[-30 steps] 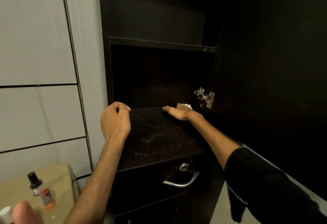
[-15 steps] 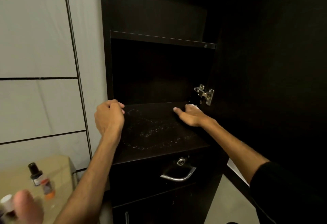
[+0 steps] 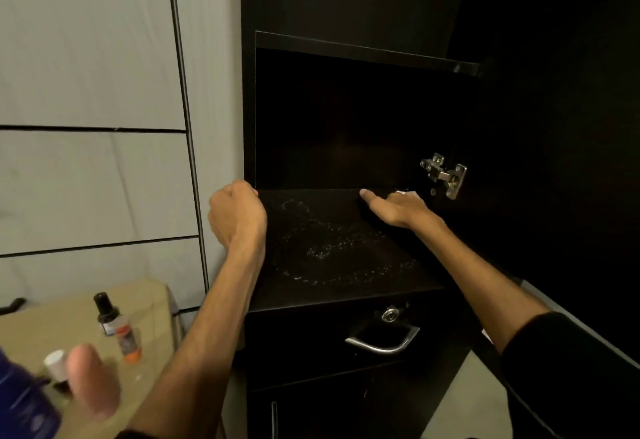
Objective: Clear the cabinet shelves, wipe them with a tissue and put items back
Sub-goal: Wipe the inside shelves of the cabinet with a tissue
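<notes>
The dark cabinet shelf [image 3: 332, 286] is bare and flecked with wet streaks across its middle. My right hand [image 3: 398, 210] lies at the shelf's back right corner, fingers mostly flat, pressing a white tissue [image 3: 403, 192] of which only a small edge shows. My left hand [image 3: 235, 213] is curled against the cabinet's left front edge; I cannot tell whether it grips the panel. An upper shelf [image 3: 363, 52] sits above, dark and apparently bare.
A beige table [image 3: 69, 321] at the lower left holds a black-capped bottle [image 3: 105, 314], an orange bottle [image 3: 128, 341], a white-capped bottle [image 3: 55, 366], a pink bottle [image 3: 90, 383] and a blue object [image 3: 20, 400]. Below the shelf is a drawer with metal handle [image 3: 381, 343]. The open door's hinge [image 3: 445, 175] stands right.
My right hand has slid with the tissue from the shelf's middle back to the back right corner. My left hand has stayed at the cabinet's left edge.
</notes>
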